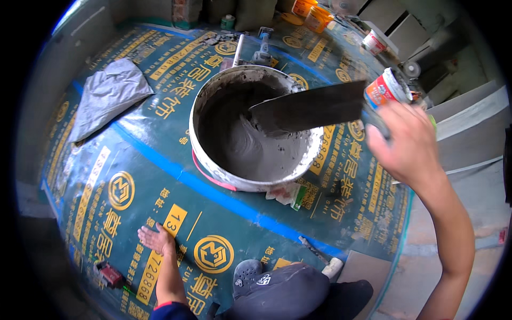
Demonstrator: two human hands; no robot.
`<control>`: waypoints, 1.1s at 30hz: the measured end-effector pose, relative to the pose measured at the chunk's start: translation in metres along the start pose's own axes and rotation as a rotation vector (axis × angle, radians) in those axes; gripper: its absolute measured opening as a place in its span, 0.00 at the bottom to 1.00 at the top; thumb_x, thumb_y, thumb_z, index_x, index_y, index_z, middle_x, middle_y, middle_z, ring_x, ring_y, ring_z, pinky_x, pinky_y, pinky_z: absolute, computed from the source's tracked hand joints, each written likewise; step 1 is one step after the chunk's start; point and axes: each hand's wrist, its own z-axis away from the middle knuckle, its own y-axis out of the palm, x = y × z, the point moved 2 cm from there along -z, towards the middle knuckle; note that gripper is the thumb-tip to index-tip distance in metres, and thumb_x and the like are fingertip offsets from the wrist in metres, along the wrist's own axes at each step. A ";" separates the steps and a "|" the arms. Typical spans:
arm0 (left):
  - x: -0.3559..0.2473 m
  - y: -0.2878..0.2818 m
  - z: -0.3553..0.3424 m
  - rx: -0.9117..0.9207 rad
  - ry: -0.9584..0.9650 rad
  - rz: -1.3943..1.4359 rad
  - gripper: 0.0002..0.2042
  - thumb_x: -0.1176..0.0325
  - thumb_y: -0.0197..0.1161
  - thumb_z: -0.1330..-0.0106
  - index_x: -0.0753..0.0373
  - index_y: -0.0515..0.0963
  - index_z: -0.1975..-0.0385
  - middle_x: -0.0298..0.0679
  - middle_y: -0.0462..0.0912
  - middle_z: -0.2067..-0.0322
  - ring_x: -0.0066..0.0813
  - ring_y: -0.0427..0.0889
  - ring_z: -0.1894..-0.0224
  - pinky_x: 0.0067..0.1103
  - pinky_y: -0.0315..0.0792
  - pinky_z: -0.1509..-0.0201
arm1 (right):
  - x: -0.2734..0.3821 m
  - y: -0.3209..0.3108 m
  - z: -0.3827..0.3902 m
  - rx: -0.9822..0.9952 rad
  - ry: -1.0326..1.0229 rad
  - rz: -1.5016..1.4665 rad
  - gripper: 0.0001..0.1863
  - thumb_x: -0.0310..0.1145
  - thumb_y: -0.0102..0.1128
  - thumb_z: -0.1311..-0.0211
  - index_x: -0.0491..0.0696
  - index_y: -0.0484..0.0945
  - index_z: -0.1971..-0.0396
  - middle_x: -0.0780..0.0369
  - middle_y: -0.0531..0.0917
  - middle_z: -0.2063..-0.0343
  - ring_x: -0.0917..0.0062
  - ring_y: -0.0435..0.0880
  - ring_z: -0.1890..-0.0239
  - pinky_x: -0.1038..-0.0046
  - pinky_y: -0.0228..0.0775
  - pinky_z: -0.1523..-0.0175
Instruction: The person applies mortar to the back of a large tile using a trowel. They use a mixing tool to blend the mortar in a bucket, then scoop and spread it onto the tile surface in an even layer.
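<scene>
My right hand [408, 138] is closed round the handle of a trowel [314, 109]. Its long, dark, flat blade reaches left over a white bucket [213, 178], with the tip close above or touching the contents; I cannot tell which. Wet grey mortar [232, 141] fills much of the bucket, swirled in the middle, and smears coat the rim. Low on the left, my left hand [159, 240] is held palm down with fingers spread and nothing in it, over the green printed floor sheet [160, 200].
A grey sack [112, 93] lies left of the bucket. Beyond it are a cordless power tool [262, 50] and orange buckets [318, 20]. A red-and-white tub [385, 90] stands behind my right hand. Near my legs are a white-headed mallet [332, 266] and a small red device [109, 274].
</scene>
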 end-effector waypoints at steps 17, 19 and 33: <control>0.013 0.016 -0.007 -0.188 0.109 -0.019 0.34 0.42 0.40 0.32 0.63 0.54 0.36 0.46 0.54 0.34 0.43 0.53 0.32 0.38 0.48 0.31 | 0.067 0.130 -0.091 0.954 -0.203 0.124 0.24 0.51 0.50 0.49 0.45 0.80 0.85 0.55 0.80 0.84 0.61 0.82 0.78 0.63 0.74 0.72; 0.011 0.012 -0.014 -0.128 0.079 -0.041 0.34 0.43 0.40 0.32 0.63 0.55 0.35 0.47 0.54 0.34 0.44 0.52 0.31 0.39 0.49 0.32 | 0.077 0.118 -0.095 1.046 -0.064 0.094 0.24 0.52 0.50 0.49 0.45 0.80 0.84 0.53 0.81 0.82 0.59 0.82 0.74 0.61 0.74 0.67; -0.005 -0.035 -0.002 -0.328 0.190 -0.018 0.33 0.45 0.41 0.32 0.73 0.62 0.41 0.60 0.61 0.40 0.57 0.61 0.37 0.46 0.56 0.35 | 0.072 0.119 -0.062 1.242 0.685 -0.515 0.24 0.53 0.53 0.50 0.46 0.82 0.81 0.59 0.82 0.82 0.72 0.81 0.76 0.71 0.71 0.66</control>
